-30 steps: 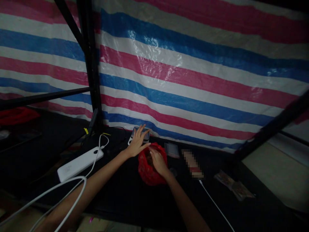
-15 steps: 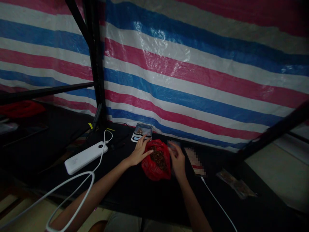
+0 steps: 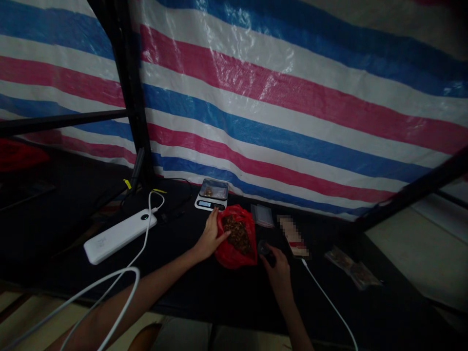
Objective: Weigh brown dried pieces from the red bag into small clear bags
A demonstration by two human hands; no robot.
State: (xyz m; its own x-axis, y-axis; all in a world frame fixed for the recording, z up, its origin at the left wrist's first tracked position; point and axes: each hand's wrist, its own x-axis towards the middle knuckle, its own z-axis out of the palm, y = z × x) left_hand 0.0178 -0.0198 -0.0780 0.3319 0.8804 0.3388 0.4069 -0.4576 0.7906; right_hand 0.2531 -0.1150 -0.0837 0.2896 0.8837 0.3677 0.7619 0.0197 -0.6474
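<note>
A red plastic bag (image 3: 252,229) stands with its mouth wide, full of small brown dried pieces (image 3: 238,233) whose kind I cannot make out. My left hand (image 3: 210,238) grips the bag's left rim, thumb over the inner side and fingers outside. Just right of the bag, my right hand (image 3: 278,268) is closed around a small, dark, round cup-like thing (image 3: 263,247), partly hidden by the fingers. Behind the bag sits a white digital scale (image 3: 201,204) with a lit display. Its clear tray (image 3: 218,189) carries a few brown pieces.
Clear zip bags (image 3: 262,216) lie behind my right hand. Farther right are a phone (image 3: 293,236) on a white cable and two filled small packets (image 3: 353,267). A white power bank (image 3: 117,237) with a looping cable lies left. Striped sheeting (image 3: 256,117) hangs behind the black table.
My right hand has moved toward me from the clear bags and now holds the dark round thing. My left hand has stayed at the bag's rim. The whole view has shifted slightly.
</note>
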